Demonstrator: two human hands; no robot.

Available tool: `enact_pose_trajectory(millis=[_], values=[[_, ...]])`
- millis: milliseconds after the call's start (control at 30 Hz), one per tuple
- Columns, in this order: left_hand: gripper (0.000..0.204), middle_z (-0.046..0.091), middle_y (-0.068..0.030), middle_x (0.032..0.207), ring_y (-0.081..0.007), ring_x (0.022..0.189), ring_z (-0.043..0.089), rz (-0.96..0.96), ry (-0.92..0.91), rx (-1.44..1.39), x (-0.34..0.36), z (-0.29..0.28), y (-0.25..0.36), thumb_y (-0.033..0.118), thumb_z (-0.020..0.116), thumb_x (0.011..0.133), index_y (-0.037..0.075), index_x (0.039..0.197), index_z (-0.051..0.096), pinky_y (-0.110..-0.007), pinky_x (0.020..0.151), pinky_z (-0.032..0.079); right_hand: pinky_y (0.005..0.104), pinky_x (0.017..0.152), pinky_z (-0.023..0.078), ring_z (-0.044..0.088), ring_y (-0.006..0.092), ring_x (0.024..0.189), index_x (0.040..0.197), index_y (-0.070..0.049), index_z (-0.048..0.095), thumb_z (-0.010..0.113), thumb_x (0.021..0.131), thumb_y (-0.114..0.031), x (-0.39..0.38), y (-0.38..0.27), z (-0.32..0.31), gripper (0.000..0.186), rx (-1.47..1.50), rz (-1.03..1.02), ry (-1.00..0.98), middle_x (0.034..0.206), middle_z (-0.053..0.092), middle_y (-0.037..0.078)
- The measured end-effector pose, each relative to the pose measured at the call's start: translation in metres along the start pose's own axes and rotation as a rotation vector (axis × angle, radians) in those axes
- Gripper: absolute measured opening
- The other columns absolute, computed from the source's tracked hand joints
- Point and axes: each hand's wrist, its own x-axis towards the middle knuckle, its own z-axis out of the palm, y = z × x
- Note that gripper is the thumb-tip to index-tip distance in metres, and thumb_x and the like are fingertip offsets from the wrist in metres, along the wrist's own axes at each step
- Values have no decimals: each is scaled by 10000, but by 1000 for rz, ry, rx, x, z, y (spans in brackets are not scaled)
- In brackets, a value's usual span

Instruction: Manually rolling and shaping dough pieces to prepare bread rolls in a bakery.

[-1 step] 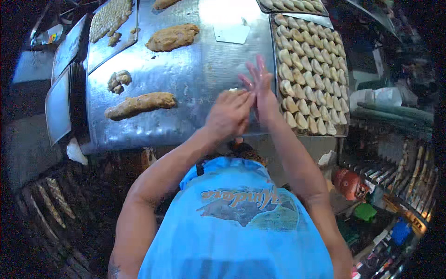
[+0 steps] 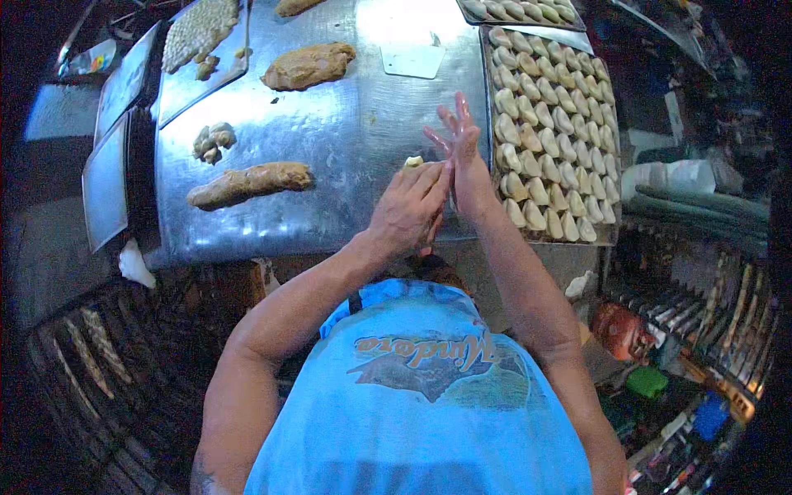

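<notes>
Over the near right part of the metal table, my two hands meet palm to palm. My left hand (image 2: 407,205) lies with its fingers outstretched against the palm of my right hand (image 2: 467,165). The fingers of my right hand point away from me, spread and shiny. Anything between the palms is hidden. Just past my left knuckles shows a small pale piece (image 2: 413,162), partly covered by the hand. Right of my hands, a tray (image 2: 612,234) carries rows of pale, wedge-shaped dough pieces (image 2: 551,140). Off to the left lies a long brown dough roll (image 2: 249,186).
A small dough heap (image 2: 214,143), a thicker dough log (image 2: 308,67) and a white scraper (image 2: 413,61) rest on the metal table (image 2: 272,231). A tray of small dough balls (image 2: 198,37) occupies the far left. Dark-edged trays (image 2: 107,186) stand beside the left edge.
My left fingers, bent and blurred before, are now straighter against the right palm. Both hands have shifted only slightly.
</notes>
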Motion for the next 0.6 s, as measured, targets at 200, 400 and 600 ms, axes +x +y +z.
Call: enact_pose_trajectory(millis=[200,400,600], values=[[381,726,-46,1124,-299,1050,656,-144,18,89,-12,-21,-28,177,800,857,177,1237,784,-448,940,526,444,890,604,621,288,1294,1579,-104,472,542,1040,-699,-10,-19,-22,805,1,-23,163,1448,595,162],[274,709,1,1080,-263,1091,631,-162,-112,33,-21,-12,-50,328,789,912,221,1164,794,-476,951,484,459,940,522,642,328,1124,1173,-182,799,798,916,-260,-26,25,-5,269,-1170,-202,18,1179,712,54],[496,633,-46,1433,-312,1386,538,-59,-138,206,-37,-20,-51,347,733,958,214,1432,679,-526,1108,416,544,1041,450,583,340,1256,1292,-260,752,767,885,-212,-40,38,-2,410,-1361,-360,26,1343,654,86]])
